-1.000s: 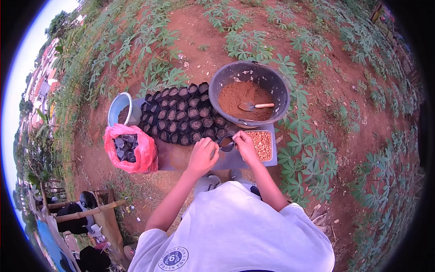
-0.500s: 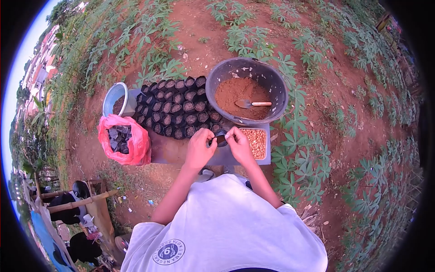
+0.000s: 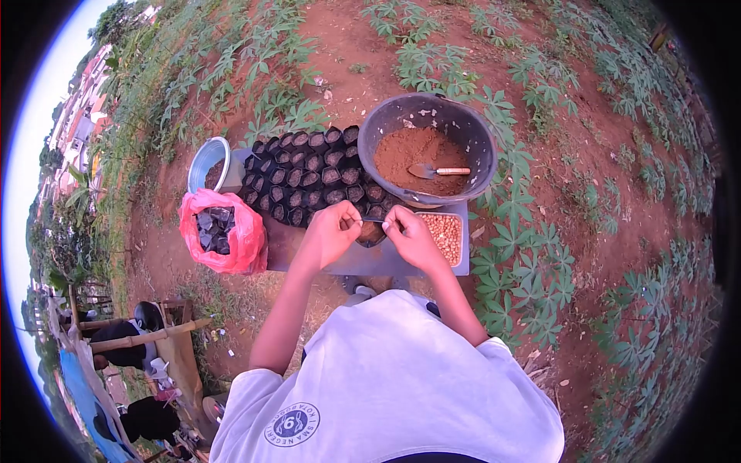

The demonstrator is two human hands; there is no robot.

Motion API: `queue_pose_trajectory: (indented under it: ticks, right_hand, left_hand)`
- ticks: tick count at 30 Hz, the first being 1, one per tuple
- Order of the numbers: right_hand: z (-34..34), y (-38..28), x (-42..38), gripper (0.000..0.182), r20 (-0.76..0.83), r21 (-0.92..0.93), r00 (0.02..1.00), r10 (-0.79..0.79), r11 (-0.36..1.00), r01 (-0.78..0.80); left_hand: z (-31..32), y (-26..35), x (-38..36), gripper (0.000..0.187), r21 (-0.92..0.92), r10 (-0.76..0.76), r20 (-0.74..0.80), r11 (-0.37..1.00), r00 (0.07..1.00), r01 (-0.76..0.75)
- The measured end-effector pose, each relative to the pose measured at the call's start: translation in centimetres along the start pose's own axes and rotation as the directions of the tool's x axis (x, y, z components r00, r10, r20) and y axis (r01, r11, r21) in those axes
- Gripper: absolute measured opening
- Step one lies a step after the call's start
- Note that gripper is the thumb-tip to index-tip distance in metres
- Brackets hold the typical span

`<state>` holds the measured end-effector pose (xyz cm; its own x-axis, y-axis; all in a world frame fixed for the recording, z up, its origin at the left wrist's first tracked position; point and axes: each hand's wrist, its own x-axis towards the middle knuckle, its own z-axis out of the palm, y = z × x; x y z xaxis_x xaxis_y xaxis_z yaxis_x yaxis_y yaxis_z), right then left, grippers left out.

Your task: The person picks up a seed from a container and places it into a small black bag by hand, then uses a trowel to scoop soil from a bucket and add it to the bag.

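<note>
Between my hands a small black plastic seedling bag (image 3: 373,220) is stretched, its upper edge drawn out sideways. My left hand (image 3: 332,234) pinches one side of it with thumb and forefinger, and my right hand (image 3: 411,238) grips the opposite side the same way. Just beyond them, rows of black seedling bags (image 3: 312,177) filled with soil stand packed together on the table. Next to my right hand is a tray of corn kernels (image 3: 444,236). Behind that stands a large black tub (image 3: 372,131) of reddish-brown soil, with a trowel (image 3: 440,171) lying on the soil.
At the table's left end, a pink plastic bag (image 3: 252,239) holds black plastic pieces, and a light-blue bucket (image 3: 231,176) leans beside it. The grey tabletop (image 3: 287,251) shows in front. Leafy plants (image 3: 517,282) grow close on the right. A bamboo structure (image 3: 150,337) is at lower left.
My hands have spread slightly apart, and the black bag's edge is now pulled straighter between them. The whole view has shifted a little, so the table sits farther right.
</note>
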<state>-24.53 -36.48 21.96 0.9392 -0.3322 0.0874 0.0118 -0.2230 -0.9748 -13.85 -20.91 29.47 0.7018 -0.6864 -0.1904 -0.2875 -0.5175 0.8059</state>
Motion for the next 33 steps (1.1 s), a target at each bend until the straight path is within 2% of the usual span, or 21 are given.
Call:
queue_pose_trajectory:
  ticks: [3,5,6,8,12,14,15,17,18,19,21,25,27,30,31,33]
  right_hand:
    - [0.0,0.1,0.0,0.014,0.017,0.076,0.998,-0.055,0.996,0.054]
    - [-0.2,-0.3,-0.1,0.015,0.080,0.328,0.996,0.049,0.942,-0.073]
    - [-0.4,-0.8,-0.2,0.015,0.076,0.329,0.996,0.049,0.942,-0.072]
    - [-1.0,-2.3,-0.3,0.015,0.130,0.428,0.989,0.077,0.895,-0.126]
    - [-1.4,-2.6,-0.4,0.014,0.136,0.459,0.986,0.092,0.877,-0.145]
    - [-1.5,-2.5,-0.4,0.014,0.116,0.507,0.990,0.084,0.852,-0.132]
    - [-1.6,-2.3,-0.5,0.014,0.117,0.506,0.990,0.081,0.853,-0.129]
    - [-1.9,-2.1,-0.5,0.014,0.119,0.529,0.990,0.076,0.839,-0.128]
    - [-2.0,-2.2,-0.5,0.014,0.116,0.529,0.990,0.075,0.839,-0.125]
    - [-2.0,-2.2,-0.5,0.014,0.118,0.522,0.989,0.085,0.842,-0.134]
    - [-2.2,-2.0,-0.6,0.015,0.119,0.515,0.988,0.098,0.845,-0.145]
    - [-2.3,-1.8,-0.6,0.016,0.128,0.530,0.984,0.126,0.830,-0.175]
    - [-2.4,-1.9,-0.6,0.016,0.130,0.546,0.983,0.131,0.818,-0.181]
    - [-2.5,-1.9,-0.6,0.016,0.134,0.542,0.983,0.129,0.820,-0.182]
    - [-2.7,-2.3,-0.7,0.017,0.153,0.519,0.976,0.152,0.829,-0.210]
    - [-2.8,-2.7,-0.7,0.017,0.173,0.494,0.969,0.175,0.836,-0.240]
  left_hand:
    - [-0.3,0.4,-0.3,0.005,-0.051,0.015,-0.002,0.999,1.000,-0.015]
    - [-0.4,0.0,-0.4,0.005,-0.248,0.056,0.047,0.968,0.997,-0.043]
    - [-0.5,0.2,-0.5,0.005,-0.246,0.058,0.050,0.968,0.997,-0.044]
    - [-0.6,0.7,-0.8,0.003,-0.382,0.058,0.068,0.924,0.996,-0.028]
    - [0.4,-0.7,0.0,0.005,-0.512,0.093,0.030,0.857,0.995,-0.065]
    - [1.0,-1.4,0.6,0.013,-0.810,-0.028,0.148,0.570,0.989,0.137]
    - [1.3,-1.6,0.7,0.013,-0.811,-0.026,0.146,0.570,0.989,0.134]
    - [1.7,-2.0,0.9,0.024,-0.827,-0.025,0.383,0.437,0.924,0.354]
    - [2.0,-2.3,1.0,0.033,-0.810,-0.009,0.452,0.415,0.892,0.414]
    - [2.2,-2.5,1.1,0.033,-0.809,-0.007,0.454,0.416,0.891,0.416]
    - [2.8,-2.8,1.0,0.041,-0.812,0.124,0.517,0.385,0.847,0.439]
    - [4.1,-4.2,1.5,0.047,-0.827,0.162,0.519,0.342,0.839,0.445]
    - [4.7,-4.5,1.5,0.050,-0.847,0.206,0.529,0.192,0.823,0.496]
    - [5.6,-3.8,1.5,0.053,-0.845,0.250,0.534,0.129,0.808,0.518]
    - [6.0,-3.3,1.3,0.053,-0.846,0.250,0.533,0.128,0.809,0.518]
    - [6.7,-2.5,0.8,0.050,-0.886,0.140,0.458,0.154,0.878,0.437]
